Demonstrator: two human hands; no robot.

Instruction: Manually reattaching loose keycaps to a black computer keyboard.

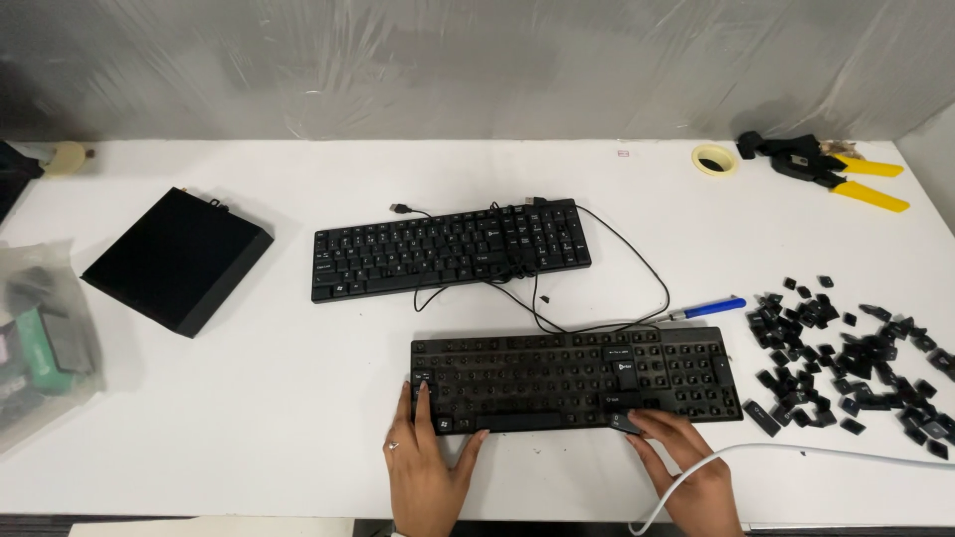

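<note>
Head view, looking down on a white tabletop.

Near keyboard: a black full-size keyboard with most keycaps stripped off lies flat at the front edge of the table, long side parallel to the edge. Bare switch sockets show across most of it; a few caps sit in place at the left end and around the middle right.

Left hand: fingers spread wide, flat on the table, fingertips on the keyboard's lower left corner, index finger on a key there. Holds nothing. Ring on one finger.

Right hand: fingers drawn narrow, tips pinching a single black keycap at the keyboard's lower edge, right of the spacebar area. A white cable runs over the wrist and off to the right along the table.

Around it:
- A second black keyboard with all its keys fitted lies farther back, slightly tilted, its black cord looping between the two keyboards.
- A blue-capped pen lies just beyond the near keyboard's top right corner.
- A loose pile of black keycaps is spread on the table right of the near keyboard, close but mostly apart from it.
- A flat black rectangular box sits left, well apart.
- A clear plastic bag with dark and green parts is at the far left edge.
- A roll of pale yellow tape and a black tool with yellow handles sit at the back right.
</note>
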